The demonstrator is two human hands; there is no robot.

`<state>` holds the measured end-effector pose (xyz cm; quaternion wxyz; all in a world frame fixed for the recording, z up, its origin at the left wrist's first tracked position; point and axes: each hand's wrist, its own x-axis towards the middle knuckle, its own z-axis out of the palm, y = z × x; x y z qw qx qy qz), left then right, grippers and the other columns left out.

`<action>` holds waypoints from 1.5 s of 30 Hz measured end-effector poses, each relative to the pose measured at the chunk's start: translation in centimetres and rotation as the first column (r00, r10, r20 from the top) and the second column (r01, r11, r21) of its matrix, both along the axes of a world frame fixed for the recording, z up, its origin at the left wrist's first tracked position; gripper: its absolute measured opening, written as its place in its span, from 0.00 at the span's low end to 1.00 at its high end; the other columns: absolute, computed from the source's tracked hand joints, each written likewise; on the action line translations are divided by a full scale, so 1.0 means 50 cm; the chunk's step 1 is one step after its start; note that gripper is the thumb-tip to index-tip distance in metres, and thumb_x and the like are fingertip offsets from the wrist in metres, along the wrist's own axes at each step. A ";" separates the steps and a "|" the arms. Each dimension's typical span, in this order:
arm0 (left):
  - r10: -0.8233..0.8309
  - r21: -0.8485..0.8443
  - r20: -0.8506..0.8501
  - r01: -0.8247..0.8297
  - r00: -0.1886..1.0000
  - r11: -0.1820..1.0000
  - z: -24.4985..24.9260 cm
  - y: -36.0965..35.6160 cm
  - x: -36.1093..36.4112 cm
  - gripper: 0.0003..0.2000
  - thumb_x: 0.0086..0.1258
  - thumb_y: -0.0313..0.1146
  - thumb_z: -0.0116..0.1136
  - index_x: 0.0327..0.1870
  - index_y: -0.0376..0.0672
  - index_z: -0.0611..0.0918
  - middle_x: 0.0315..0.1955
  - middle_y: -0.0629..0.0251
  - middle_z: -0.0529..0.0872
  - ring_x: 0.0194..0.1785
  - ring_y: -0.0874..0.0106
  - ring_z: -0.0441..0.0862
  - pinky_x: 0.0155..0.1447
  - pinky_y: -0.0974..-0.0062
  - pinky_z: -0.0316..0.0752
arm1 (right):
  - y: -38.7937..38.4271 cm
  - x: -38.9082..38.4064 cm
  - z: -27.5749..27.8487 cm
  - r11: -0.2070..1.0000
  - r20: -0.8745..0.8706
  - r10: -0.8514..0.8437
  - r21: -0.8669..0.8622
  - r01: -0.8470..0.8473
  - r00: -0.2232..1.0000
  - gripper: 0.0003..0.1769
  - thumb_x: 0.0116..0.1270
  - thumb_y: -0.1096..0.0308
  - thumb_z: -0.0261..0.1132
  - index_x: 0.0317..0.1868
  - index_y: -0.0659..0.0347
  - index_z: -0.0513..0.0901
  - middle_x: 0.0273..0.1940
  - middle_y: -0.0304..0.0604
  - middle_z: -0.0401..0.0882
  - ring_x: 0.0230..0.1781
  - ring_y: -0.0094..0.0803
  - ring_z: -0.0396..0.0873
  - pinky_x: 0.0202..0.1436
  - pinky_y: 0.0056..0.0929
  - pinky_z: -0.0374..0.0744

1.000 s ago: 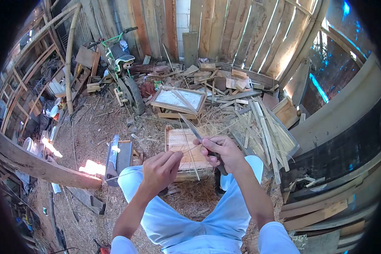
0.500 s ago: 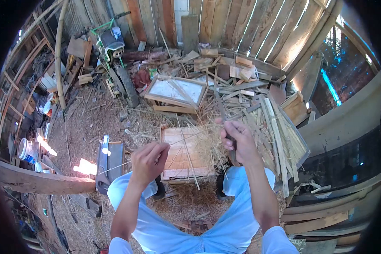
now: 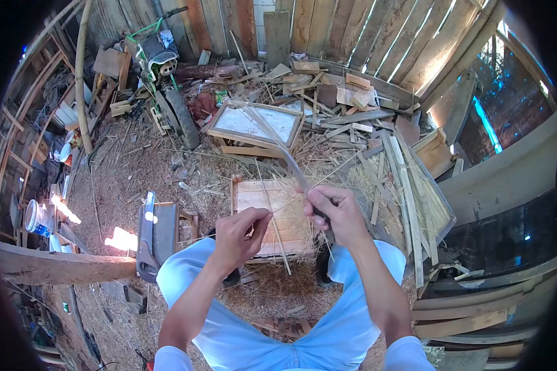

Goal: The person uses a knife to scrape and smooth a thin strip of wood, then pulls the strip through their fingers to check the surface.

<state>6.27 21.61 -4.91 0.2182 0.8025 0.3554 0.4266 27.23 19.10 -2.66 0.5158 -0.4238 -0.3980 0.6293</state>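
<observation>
Head view, left hand pinching strip, right hand gripping knife, wooden platform, littered floor, plank wall

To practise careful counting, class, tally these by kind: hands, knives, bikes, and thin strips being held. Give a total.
Hands (left hand, right hand): 2
Knife: 1
Thin strip, held: 1
Bike: 1
Total: 5

Left hand: slid right, now further in over the wooden box's left edge
Right hand: back closer to the left one after swinging out
Knife: leaning left again, blade by the box's far right corner
</observation>
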 end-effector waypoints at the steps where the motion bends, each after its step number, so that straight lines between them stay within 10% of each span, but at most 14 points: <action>1: 0.001 0.001 0.004 -0.001 1.000 1.000 0.000 -0.001 0.000 0.02 0.61 0.22 0.62 0.33 0.38 0.81 0.18 0.65 0.79 0.16 0.78 0.70 0.20 0.80 0.62 | 0.000 0.005 0.005 0.999 -0.004 -0.032 -0.005 0.032 0.999 0.16 0.71 0.68 0.56 0.51 0.74 0.76 0.26 0.38 0.75 0.18 0.16 0.64 0.19 0.14 0.61; 9: -0.014 -0.055 0.030 0.015 0.999 0.998 0.000 -0.004 -0.010 0.02 0.61 0.22 0.61 0.33 0.38 0.81 0.18 0.64 0.78 0.16 0.77 0.71 0.21 0.78 0.62 | -0.010 -0.040 0.008 0.992 -0.018 0.118 -0.035 -0.119 0.993 0.17 0.71 0.68 0.57 0.52 0.75 0.75 0.26 0.38 0.75 0.18 0.16 0.65 0.19 0.14 0.61; 34: -0.034 0.002 -0.100 0.034 0.994 0.999 -0.003 0.010 -0.070 0.03 0.59 0.21 0.62 0.31 0.39 0.81 0.21 0.64 0.82 0.18 0.75 0.76 0.23 0.79 0.67 | 0.012 0.121 0.029 0.970 -0.204 -0.240 -0.081 0.227 0.949 0.18 0.71 0.64 0.57 0.54 0.70 0.75 0.26 0.34 0.74 0.18 0.15 0.65 0.17 0.13 0.61; 36: 0.061 -0.144 -0.084 -0.073 0.995 0.987 -0.016 0.017 -0.098 0.02 0.60 0.21 0.61 0.32 0.38 0.81 0.20 0.64 0.82 0.19 0.78 0.76 0.23 0.80 0.66 | 0.018 0.165 0.033 0.871 -0.251 -0.484 -0.048 0.489 0.838 0.19 0.71 0.65 0.57 0.55 0.70 0.74 0.26 0.34 0.73 0.17 0.15 0.64 0.16 0.13 0.61; 45: 0.164 0.055 -0.132 -0.158 0.978 0.986 -0.012 0.016 -0.042 0.04 0.57 0.21 0.62 0.32 0.40 0.81 0.23 0.64 0.82 0.19 0.72 0.77 0.23 0.76 0.69 | -0.011 -0.009 0.024 0.987 0.082 -0.056 -0.149 0.068 0.995 0.21 0.71 0.66 0.57 0.61 0.68 0.70 0.27 0.36 0.75 0.18 0.16 0.65 0.17 0.14 0.62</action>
